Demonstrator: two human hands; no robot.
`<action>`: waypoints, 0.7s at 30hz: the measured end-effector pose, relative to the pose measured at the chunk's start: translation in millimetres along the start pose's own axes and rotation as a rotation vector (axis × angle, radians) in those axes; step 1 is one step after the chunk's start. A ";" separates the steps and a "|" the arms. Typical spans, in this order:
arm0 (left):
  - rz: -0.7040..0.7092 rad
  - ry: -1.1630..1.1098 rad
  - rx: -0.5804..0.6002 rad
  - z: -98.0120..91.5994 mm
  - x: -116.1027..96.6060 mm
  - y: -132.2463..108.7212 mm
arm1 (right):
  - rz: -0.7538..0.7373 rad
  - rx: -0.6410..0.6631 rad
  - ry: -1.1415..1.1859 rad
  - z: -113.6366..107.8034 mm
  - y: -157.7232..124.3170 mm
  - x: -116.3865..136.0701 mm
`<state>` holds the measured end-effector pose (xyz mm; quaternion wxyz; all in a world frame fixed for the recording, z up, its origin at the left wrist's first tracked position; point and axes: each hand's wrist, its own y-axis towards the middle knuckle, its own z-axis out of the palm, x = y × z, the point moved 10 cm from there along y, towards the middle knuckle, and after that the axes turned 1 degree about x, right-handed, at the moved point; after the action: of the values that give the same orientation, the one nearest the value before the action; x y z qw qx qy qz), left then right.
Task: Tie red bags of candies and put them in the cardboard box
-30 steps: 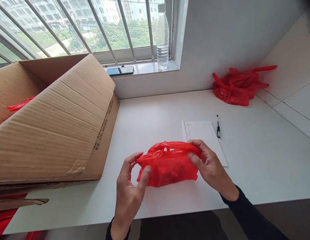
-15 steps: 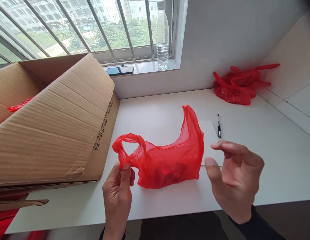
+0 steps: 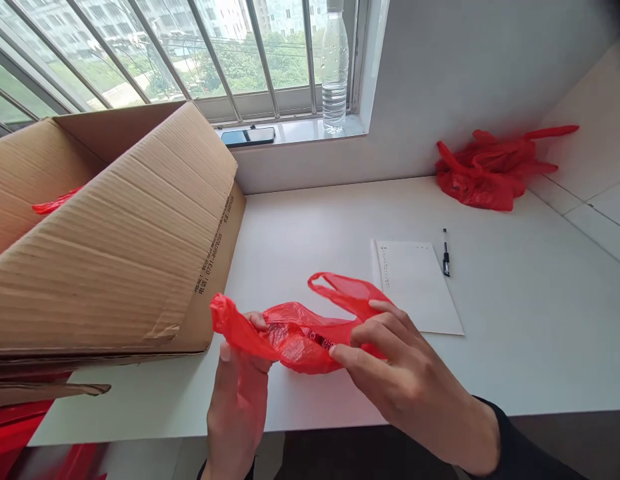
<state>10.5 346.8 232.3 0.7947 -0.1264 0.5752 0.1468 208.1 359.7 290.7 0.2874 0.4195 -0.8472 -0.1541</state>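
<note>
A thin red plastic bag [image 3: 305, 355] lies crumpled near the front of the white table, its mouth facing me and partly open. Inside shows something with dark printing, too covered to name. My left hand [image 3: 239, 393] holds the bag's left side, with one handle draped across its thumb and fingers and hiding part of them. On the other side, my right hand [image 3: 407, 373] pinches the bag's right edge between thumb and fingers. The second handle loop stands up just beyond the right fingertips.
A large open cardboard box [image 3: 115, 253] fills the left. Behind the bag lie a white paper pad [image 3: 415, 280] and a black pen [image 3: 446, 257]. Another red bag [image 3: 490, 173] sits in the far right corner. A water bottle [image 3: 335, 73] and a phone [image 3: 247, 137] rest on the windowsill.
My right hand has come left from empty air and taken hold of the bag's right side. The bag has folded lower with its mouth towards me, uncovering the paper pad.
</note>
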 end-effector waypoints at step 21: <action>0.022 0.409 0.071 26.2 -14.3 -28.0 | 0.194 0.610 -0.050 74.2 -11.4 -4.9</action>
<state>39.9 329.4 254.8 0.6638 -0.1193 0.7306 0.1065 171.8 358.2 224.8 0.1411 0.3997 -0.8971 0.1248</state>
